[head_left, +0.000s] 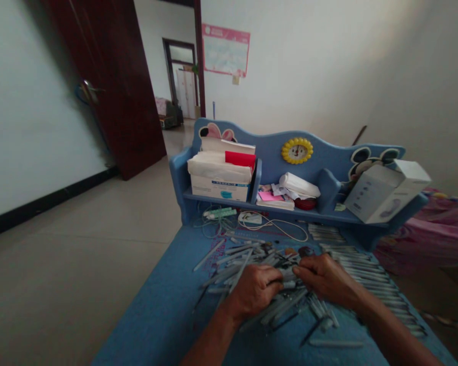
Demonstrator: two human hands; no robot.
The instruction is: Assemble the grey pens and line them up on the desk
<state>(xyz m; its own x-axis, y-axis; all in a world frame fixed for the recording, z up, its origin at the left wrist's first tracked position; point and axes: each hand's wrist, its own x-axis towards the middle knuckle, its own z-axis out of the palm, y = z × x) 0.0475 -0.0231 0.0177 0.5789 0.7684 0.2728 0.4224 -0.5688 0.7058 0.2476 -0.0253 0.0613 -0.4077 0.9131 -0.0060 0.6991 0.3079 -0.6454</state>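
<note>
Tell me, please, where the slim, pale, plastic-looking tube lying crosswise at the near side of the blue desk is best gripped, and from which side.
Probably at mid-length, from above and the near side: the slim, pale, plastic-looking tube is straight and lies flat, with bare blue desk before it, suiting a pinch across its width.

1. Looks like a room in a home.
2. Furnished with a blue desk (164,305), trimmed with cartoon mouse cutouts (362,155) and a yellow flower-shaped clock (296,151) (more playful than office-like).
3. Has a dark red door (116,76) and, at right, pink fabric (438,229).
</note>
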